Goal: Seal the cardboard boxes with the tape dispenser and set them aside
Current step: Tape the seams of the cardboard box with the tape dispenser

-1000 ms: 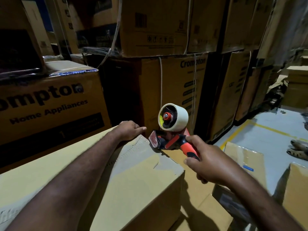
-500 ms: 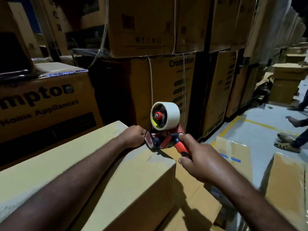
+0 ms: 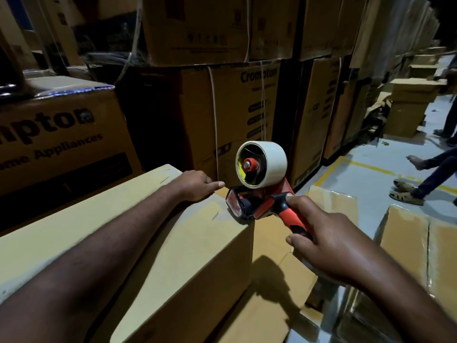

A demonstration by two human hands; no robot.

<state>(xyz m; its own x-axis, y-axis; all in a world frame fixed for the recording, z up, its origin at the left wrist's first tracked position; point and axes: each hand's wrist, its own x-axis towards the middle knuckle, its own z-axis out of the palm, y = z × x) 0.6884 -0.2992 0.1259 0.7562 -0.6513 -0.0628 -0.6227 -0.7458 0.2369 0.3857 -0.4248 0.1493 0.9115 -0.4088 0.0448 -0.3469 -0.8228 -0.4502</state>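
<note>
1. Stacks: brown printed cartons piled high across the back of the view, some bound with pale straps. They run off to the right along the aisle.
2. Floor: grey, seen on the right. A yellow line is painted along the foot of the stacks.
3. Box: plain cardboard, flaps down. It fills the lower left and stands on flat cardboard, with its top face lit and its right face in shadow.
4. Carton: far left, just behind the box. It is printed "Home Appliances" in black.
5. Side boxes: plain cardboard, low on the right, near the box but apart from it.
6. Legs: another person's, in dark trousers at the right edge. One foot is raised, and sandals lie on the floor.
7. Dispenser: red and black tape gun. Its front end touches the right edge of the box's top and its handle slopes back toward the wearer.
8. Right hand: wrapped round the dispenser's handle, with the thumb on top near the neck.
9. Left hand: set on the far top edge of the box, just beside the dispenser's nose. The fingers are bent over that edge and grip it, and one digit points right.
10. Roll: white tape on an orange hub, mounted upright atop the dispenser.
</note>
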